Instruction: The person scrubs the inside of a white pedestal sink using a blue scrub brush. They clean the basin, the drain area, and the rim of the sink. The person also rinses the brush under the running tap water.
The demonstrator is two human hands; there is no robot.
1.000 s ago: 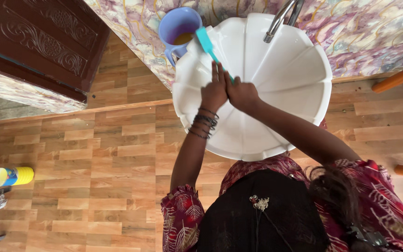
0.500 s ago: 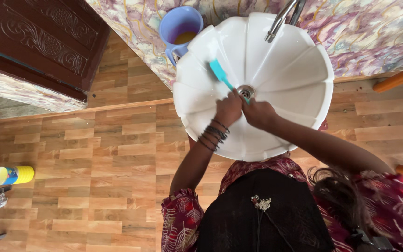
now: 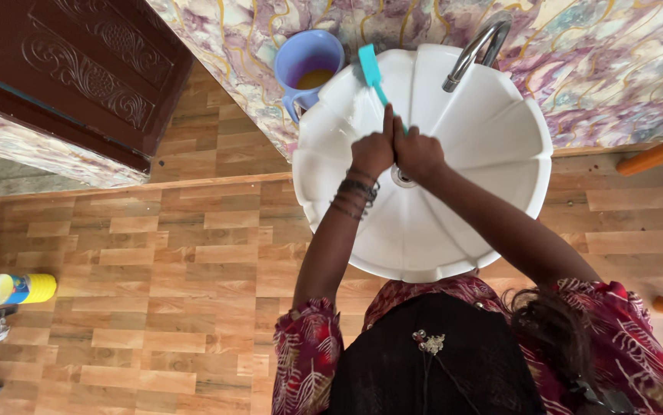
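Observation:
Both my hands are clasped together over a white fluted sink (image 3: 500, 138). My left hand (image 3: 371, 152), with dark bracelets on the wrist, and my right hand (image 3: 417, 154) grip the handle of a teal brush (image 3: 370, 71). Its head lies against the sink's inner wall near the far left rim. The drain (image 3: 403, 178) shows just under my hands. A curved metal tap (image 3: 476, 48) rises at the back of the sink.
A lilac plastic jug (image 3: 307, 68) holding yellowish liquid stands at the sink's left rim. A marbled wall (image 3: 616, 69) runs behind. A dark carved door (image 3: 70, 69) is at left. A yellow-capped bottle (image 3: 14, 290) lies on the wood-pattern floor. Orange pole ends (image 3: 658, 157) are at right.
The brush head has swung from near the drain up to the far left rim. My two hands have come together on the handle above the drain.

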